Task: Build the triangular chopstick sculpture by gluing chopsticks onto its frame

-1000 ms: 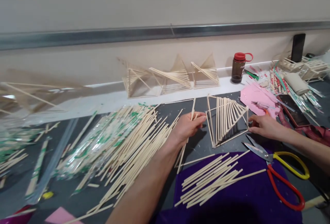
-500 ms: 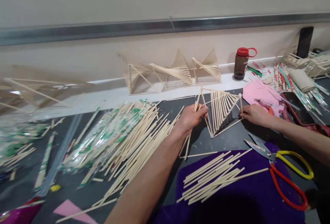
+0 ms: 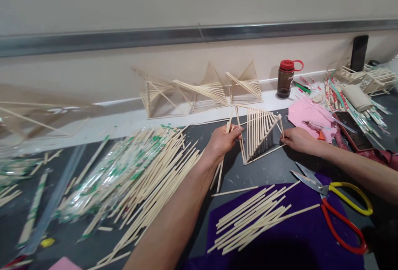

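Note:
A small frame of thin wooden sticks [image 3: 259, 131] stands on the dark tabletop, with a fan of sticks across it and pale blobs at its corners. My left hand [image 3: 224, 139] is closed at its left side, thumb and fingers pinching a frame stick together with a few loose sticks that poke out above and below the fist. At the right corner, my right hand [image 3: 297, 139] pinches a short upright stick of the same frame. Its fingertips are partly hidden. Below the frame, loose cut sticks [image 3: 251, 220] lie on a purple cloth [image 3: 280, 247].
Scissors [image 3: 323, 187] with yellow and red handles lie open at right. Plastic-wrapped sticks [image 3: 115, 170] and bare sticks [image 3: 161, 183] cover the left. Finished-looking stick frames [image 3: 205, 89], a red-lidded bottle [image 3: 285, 80] and a phone [image 3: 360, 52] stand along the wall; pink paper [image 3: 300, 110] lies nearby.
The view has turned slightly right, so everything sits farther left. Both hands keep their hold on the frame, which shows little other movement.

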The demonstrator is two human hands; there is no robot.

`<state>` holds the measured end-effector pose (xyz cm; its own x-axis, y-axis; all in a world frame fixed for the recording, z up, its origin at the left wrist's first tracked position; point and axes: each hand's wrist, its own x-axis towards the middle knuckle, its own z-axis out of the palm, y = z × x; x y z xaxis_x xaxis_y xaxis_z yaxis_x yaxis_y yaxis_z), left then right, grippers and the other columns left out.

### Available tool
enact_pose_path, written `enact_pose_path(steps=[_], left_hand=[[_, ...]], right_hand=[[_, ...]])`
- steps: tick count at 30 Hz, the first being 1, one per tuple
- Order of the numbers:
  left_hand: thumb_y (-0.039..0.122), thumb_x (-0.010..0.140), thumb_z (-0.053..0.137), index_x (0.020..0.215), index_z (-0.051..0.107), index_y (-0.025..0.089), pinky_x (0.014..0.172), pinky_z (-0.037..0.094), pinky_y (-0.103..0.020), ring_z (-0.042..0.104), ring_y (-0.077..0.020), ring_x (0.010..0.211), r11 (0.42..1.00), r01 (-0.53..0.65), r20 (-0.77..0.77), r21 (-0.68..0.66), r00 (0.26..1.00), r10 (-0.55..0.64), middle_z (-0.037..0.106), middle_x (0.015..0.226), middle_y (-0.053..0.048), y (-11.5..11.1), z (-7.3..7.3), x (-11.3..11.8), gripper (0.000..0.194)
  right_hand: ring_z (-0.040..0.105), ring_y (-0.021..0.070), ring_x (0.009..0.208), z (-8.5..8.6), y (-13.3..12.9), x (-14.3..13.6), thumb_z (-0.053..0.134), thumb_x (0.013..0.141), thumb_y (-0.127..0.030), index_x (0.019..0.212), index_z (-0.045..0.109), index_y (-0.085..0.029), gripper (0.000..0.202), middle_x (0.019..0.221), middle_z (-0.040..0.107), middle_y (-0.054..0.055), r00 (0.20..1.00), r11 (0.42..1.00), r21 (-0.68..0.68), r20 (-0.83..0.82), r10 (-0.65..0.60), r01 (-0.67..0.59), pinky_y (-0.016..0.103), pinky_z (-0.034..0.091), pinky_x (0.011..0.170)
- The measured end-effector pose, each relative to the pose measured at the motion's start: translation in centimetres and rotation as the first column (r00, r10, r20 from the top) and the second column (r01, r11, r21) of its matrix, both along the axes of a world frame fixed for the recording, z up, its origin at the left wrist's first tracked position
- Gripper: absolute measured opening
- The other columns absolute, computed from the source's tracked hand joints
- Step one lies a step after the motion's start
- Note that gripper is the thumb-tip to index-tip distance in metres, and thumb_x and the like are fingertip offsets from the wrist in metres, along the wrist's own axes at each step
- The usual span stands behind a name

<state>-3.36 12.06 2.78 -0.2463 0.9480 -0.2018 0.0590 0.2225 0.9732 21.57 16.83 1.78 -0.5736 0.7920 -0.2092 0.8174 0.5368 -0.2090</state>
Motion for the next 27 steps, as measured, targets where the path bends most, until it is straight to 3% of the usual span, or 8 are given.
enact_pose_path(steps=[8, 14, 16, 18, 20, 23, 27], left_hand=[[0.041, 0.061, 0.071, 0.076, 0.058, 0.014, 0.035, 0.014, -0.019, 0.028, -0.0026, 0.031, 1.0, -0.009, -0.004, 0.014, 1.0, 0.009, 0.055, 0.05, 0.005, -0.3, 0.2, 0.1, 0.033], [0.042, 0.067, 0.065, 0.096, 0.059, 0.014, 0.037, 0.012, -0.018, 0.026, -0.0038, 0.036, 0.997, -0.072, 0.04, 0.015, 0.997, 0.072, 0.051, 0.056, 0.007, -1.9, 2.2, -0.8, 0.041], [0.041, 0.071, 0.06, 0.096, 0.06, 0.014, 0.039, 0.013, -0.019, 0.027, -0.0046, 0.038, 0.997, -0.07, -0.007, 0.01, 0.997, 0.071, 0.05, 0.058, 0.006, -3.0, 2.9, -1.3, 0.036], [0.041, 0.077, 0.055, 0.089, 0.063, 0.015, 0.041, 0.02, -0.02, 0.033, -0.0064, 0.041, 1.0, -0.011, -0.165, 0.019, 0.986, 0.014, 0.052, 0.06, 0.004, -4.4, 3.3, -1.7, 0.03], [0.041, 0.082, 0.05, 0.073, 0.062, 0.016, 0.046, 0.03, -0.021, 0.044, -0.009, 0.049, 0.995, 0.101, -0.378, 0.027, 0.922, -0.083, 0.06, 0.068, 0.0, -5.8, 3.5, -2.0, 0.029], [0.038, 0.088, 0.042, 0.06, 0.057, 0.019, 0.062, 0.041, -0.025, 0.06, -0.0142, 0.067, 0.969, 0.246, -0.616, 0.0, 0.764, -0.194, 0.07, 0.087, -0.004, -7.3, 3.2, -2.0, 0.037], [0.033, 0.09, 0.039, 0.092, 0.065, 0.022, 0.07, 0.045, -0.029, 0.066, -0.0201, 0.077, 0.952, 0.271, -0.767, -0.144, 0.576, -0.281, 0.073, 0.086, -0.004, -8.2, 1.9, -1.9, 0.028]], right_hand=[[0.067, 0.0184, 0.085, -0.2, 0.0, -0.1, 0.046, 0.093, -0.025, 0.095, 0.069, -0.016, 0.025, 0.093, 0.073, 0.008, 1.0, 1.0, 0.03, 0.002, 0.005, -0.005, 0.023, 0.04, 0.067], [0.068, 0.0218, 0.089, 1.5, -0.4, 1.7, 0.046, 0.093, -0.03, 0.105, 0.068, -0.018, 0.027, 0.097, 0.073, 0.008, 1.0, 0.994, 0.107, -0.022, 0.005, -0.002, 0.027, 0.042, 0.072], [0.068, 0.0234, 0.091, 1.9, -0.9, 2.7, 0.046, 0.092, -0.029, 0.104, 0.068, -0.018, 0.027, 0.1, 0.073, 0.008, 0.999, 0.988, 0.152, -0.031, 0.013, -0.008, 0.029, 0.044, 0.073], [0.069, 0.0235, 0.089, 2.2, -1.6, 3.5, 0.046, 0.092, -0.028, 0.102, 0.068, -0.019, 0.026, 0.101, 0.073, 0.007, 0.997, 0.982, 0.181, -0.053, 0.056, -0.046, 0.03, 0.045, 0.072], [0.069, 0.0219, 0.086, 2.2, -2.6, 4.0, 0.045, 0.092, -0.028, 0.102, 0.067, -0.02, 0.025, 0.098, 0.073, 0.005, 0.986, 0.976, 0.186, -0.098, 0.136, -0.116, 0.03, 0.045, 0.07], [0.069, 0.0194, 0.08, 2.3, -4.0, 4.1, 0.045, 0.093, -0.028, 0.097, 0.067, -0.019, 0.024, 0.09, 0.072, 0.005, 0.956, 0.953, 0.2, -0.142, 0.258, -0.227, 0.028, 0.045, 0.066], [0.066, 0.017, 0.074, 2.6, -4.7, 3.5, 0.043, 0.095, -0.027, 0.092, 0.065, -0.017, 0.025, 0.085, 0.07, 0.007, 0.928, 0.924, 0.218, -0.131, 0.348, -0.316, 0.027, 0.042, 0.062]])
